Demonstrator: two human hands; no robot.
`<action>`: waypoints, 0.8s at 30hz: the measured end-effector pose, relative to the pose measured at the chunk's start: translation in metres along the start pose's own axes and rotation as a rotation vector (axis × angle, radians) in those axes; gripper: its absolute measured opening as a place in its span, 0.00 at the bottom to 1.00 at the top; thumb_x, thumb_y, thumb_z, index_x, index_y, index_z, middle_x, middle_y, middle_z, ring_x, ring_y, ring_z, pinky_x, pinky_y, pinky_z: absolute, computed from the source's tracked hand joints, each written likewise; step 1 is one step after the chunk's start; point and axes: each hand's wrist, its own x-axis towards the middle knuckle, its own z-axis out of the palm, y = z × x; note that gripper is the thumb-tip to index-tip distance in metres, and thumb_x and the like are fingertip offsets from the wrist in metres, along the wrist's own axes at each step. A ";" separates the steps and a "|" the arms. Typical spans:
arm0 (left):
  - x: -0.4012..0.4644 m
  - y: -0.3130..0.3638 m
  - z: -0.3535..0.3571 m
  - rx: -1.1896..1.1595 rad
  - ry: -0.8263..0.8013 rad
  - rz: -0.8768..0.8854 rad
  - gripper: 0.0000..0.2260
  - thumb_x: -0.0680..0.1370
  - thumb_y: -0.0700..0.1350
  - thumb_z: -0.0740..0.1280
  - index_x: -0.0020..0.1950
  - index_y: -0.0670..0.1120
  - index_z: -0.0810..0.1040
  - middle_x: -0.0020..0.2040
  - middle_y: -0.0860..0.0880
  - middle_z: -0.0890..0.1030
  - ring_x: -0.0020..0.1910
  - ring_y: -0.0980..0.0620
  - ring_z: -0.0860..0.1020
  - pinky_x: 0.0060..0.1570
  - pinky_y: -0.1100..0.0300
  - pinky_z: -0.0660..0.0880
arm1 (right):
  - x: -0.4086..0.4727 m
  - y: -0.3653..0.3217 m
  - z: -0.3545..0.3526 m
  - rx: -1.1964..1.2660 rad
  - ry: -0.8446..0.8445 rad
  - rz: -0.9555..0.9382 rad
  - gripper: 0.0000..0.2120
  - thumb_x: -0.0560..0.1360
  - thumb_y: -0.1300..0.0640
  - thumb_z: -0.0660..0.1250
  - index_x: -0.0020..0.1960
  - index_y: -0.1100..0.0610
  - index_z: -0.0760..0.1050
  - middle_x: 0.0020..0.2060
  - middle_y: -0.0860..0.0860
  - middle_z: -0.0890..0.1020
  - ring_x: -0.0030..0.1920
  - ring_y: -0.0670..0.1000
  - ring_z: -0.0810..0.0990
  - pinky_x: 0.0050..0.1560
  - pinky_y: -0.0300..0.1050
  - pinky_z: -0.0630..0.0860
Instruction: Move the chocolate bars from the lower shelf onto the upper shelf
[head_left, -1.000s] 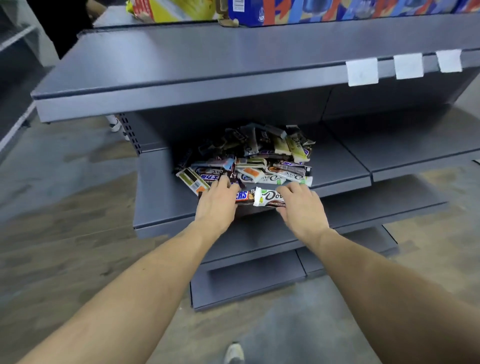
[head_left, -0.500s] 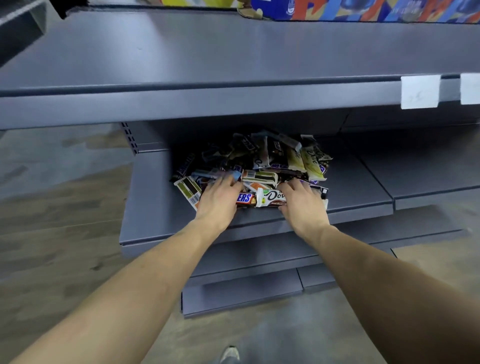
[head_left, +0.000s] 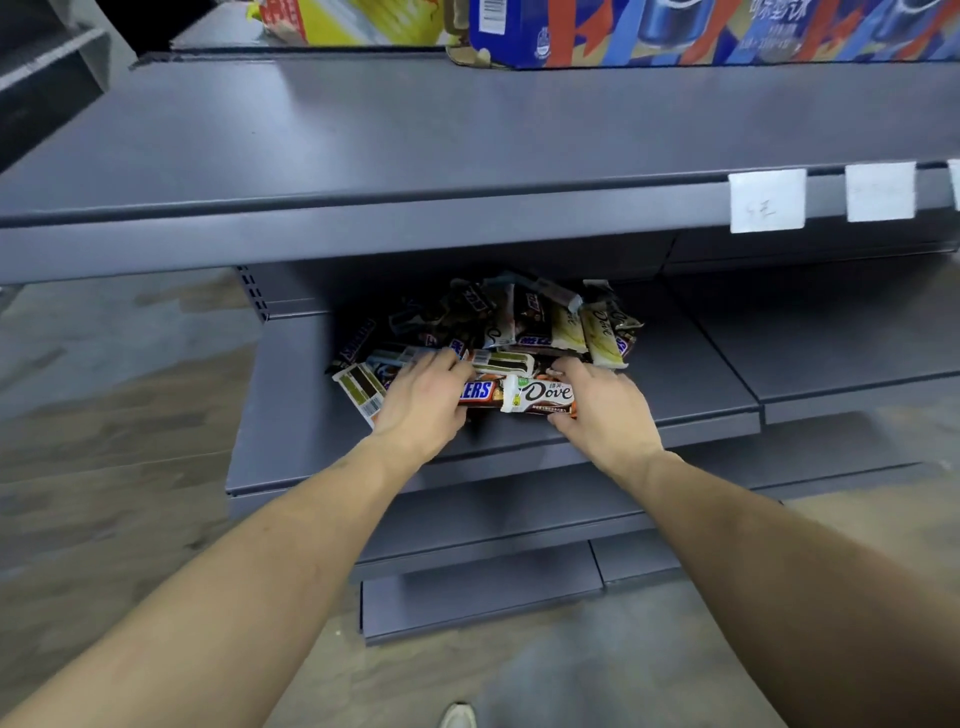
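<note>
Evidently both grips, left hand (head_left: 423, 397) and right hand (head_left: 602, 410), curl around the chocolate bars (head_left: 498, 353) heaped between them on the lower shelf (head_left: 291, 415) (light, slippery wrappers; scoop underneath).

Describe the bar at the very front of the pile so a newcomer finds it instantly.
Find the lower shelf and the chocolate bars heaped on it. At the pile's front edge, between the left hand and right hand, lies the Dove bar: white-ended brown wrapper, lying crosswise beside the Snickers bar.
</note>
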 end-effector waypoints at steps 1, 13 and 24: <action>0.003 0.004 -0.002 0.012 0.012 0.008 0.18 0.73 0.43 0.69 0.63 0.48 0.75 0.58 0.50 0.74 0.59 0.47 0.72 0.61 0.54 0.68 | -0.003 0.004 -0.002 -0.005 0.017 0.001 0.25 0.74 0.53 0.71 0.68 0.54 0.69 0.58 0.51 0.79 0.58 0.55 0.76 0.59 0.48 0.70; 0.031 0.072 -0.006 0.146 0.102 0.127 0.20 0.69 0.35 0.72 0.60 0.49 0.78 0.58 0.49 0.75 0.58 0.46 0.72 0.56 0.54 0.70 | -0.050 0.049 -0.033 -0.088 0.125 0.138 0.19 0.75 0.51 0.68 0.64 0.51 0.73 0.55 0.49 0.77 0.54 0.53 0.75 0.54 0.47 0.71; 0.026 0.159 0.000 0.165 0.110 0.178 0.22 0.71 0.39 0.73 0.63 0.49 0.74 0.57 0.50 0.75 0.58 0.48 0.73 0.54 0.56 0.70 | -0.102 0.118 -0.050 -0.092 0.183 0.188 0.18 0.74 0.50 0.69 0.62 0.53 0.75 0.52 0.49 0.78 0.51 0.53 0.76 0.51 0.48 0.74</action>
